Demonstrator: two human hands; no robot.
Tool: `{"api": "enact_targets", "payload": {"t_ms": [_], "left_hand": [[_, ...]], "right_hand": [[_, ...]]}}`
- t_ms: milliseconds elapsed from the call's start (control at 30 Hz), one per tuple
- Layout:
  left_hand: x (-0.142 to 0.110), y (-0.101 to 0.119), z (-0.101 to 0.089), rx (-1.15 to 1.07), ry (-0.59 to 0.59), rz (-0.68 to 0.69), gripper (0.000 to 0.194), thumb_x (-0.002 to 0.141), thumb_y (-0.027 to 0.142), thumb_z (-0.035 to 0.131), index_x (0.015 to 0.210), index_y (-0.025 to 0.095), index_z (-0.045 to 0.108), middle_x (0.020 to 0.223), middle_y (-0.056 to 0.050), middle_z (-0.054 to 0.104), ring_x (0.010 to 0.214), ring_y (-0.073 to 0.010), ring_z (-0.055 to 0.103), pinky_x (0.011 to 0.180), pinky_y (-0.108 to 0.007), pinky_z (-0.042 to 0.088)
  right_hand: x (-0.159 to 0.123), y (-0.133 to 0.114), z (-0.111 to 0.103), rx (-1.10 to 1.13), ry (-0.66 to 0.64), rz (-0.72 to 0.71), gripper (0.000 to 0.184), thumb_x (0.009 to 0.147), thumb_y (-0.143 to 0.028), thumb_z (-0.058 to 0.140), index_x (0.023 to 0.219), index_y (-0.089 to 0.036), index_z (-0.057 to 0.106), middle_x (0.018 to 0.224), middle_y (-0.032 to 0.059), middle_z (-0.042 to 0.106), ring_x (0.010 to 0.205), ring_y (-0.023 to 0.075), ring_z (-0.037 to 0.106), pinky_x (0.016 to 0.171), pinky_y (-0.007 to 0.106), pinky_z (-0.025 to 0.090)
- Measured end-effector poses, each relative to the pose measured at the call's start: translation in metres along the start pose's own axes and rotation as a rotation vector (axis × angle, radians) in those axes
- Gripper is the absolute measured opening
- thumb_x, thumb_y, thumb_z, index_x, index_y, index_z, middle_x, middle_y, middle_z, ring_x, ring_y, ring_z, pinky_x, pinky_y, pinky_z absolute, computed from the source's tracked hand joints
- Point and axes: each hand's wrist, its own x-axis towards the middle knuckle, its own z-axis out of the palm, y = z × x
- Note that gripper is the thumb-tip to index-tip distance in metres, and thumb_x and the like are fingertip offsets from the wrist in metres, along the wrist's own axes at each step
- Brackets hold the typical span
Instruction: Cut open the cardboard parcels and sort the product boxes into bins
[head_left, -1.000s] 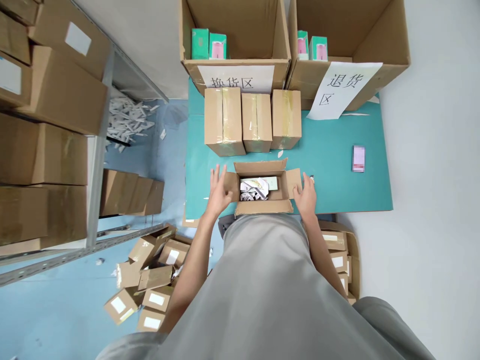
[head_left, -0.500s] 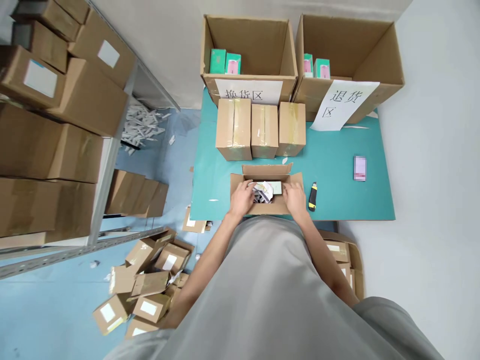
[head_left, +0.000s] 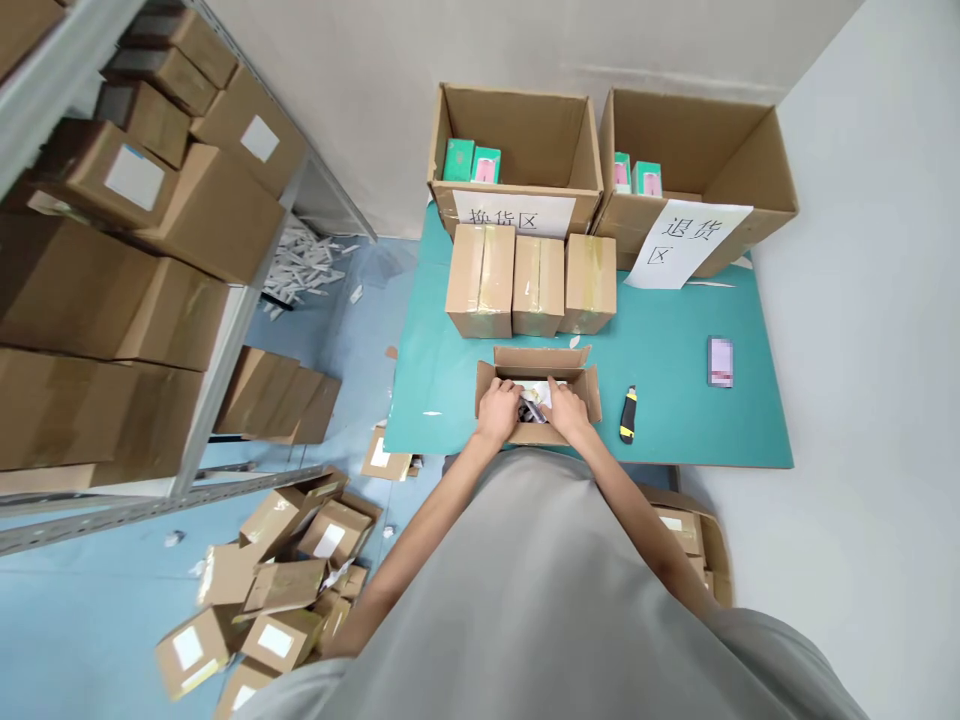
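An open cardboard box with its flaps folded out stands at the table's front edge. Inside it lies crumpled printed paper, dark and white in patches. My left hand reaches over the box's left end, fingers curled onto the paper's left side. From the right, my right hand pinches the same paper near its upper edge. Fingertips of both hands are partly hidden. The pale green box seen earlier is largely covered now by paper and hand. To the right lies a black and yellow utility knife.
Three taped cartons stand behind the open box. Two large labelled boxes hold small green packages. A phone-like object lies on the green table. Shelved cartons and discarded boxes are at left.
Both hands have moved inward over the box onto the paper; my right hand has left the right flap area. The camera view has shifted slightly, so the whole table sits lower.
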Motion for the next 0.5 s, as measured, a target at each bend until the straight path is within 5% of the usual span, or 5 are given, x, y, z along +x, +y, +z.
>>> {"api": "enact_targets", "payload": {"t_ms": [200,333,500], "left_hand": [[-0.027,-0.024,-0.054,-0.295,0.324,-0.073,0.031,0.109,0.026,0.060,0.132,0.023,0.081,0.129,-0.011,0.082,0.115,-0.0304,0.075,0.104,-0.043,0.061],[-0.039,-0.061,-0.090,-0.393,0.546,-0.309,0.030,0.104,0.038,0.068,0.127,0.022,0.081,0.125,-0.009,0.084,0.101,-0.0278,0.079,0.093,-0.039,0.062],[-0.040,-0.100,-0.084,-0.428,0.516,-0.519,0.034,0.099,0.044,0.071,0.123,0.020,0.079,0.122,-0.011,0.085,0.099,-0.0298,0.080,0.100,-0.045,0.062]], "right_hand": [[-0.013,-0.021,-0.036,0.220,0.264,-0.137,0.067,0.116,-0.042,0.059,0.177,-0.019,0.045,0.160,0.0190,0.070,0.129,0.0379,0.078,0.103,0.044,0.063],[-0.011,-0.040,-0.052,0.422,0.413,-0.298,0.064,0.115,-0.053,0.058,0.172,-0.024,0.053,0.149,0.0131,0.078,0.106,0.0300,0.082,0.096,0.043,0.066],[0.000,-0.039,-0.051,0.391,0.393,-0.350,0.037,0.115,-0.045,0.059,0.138,-0.025,0.078,0.130,0.0085,0.085,0.100,0.0268,0.082,0.089,0.039,0.064]]}}
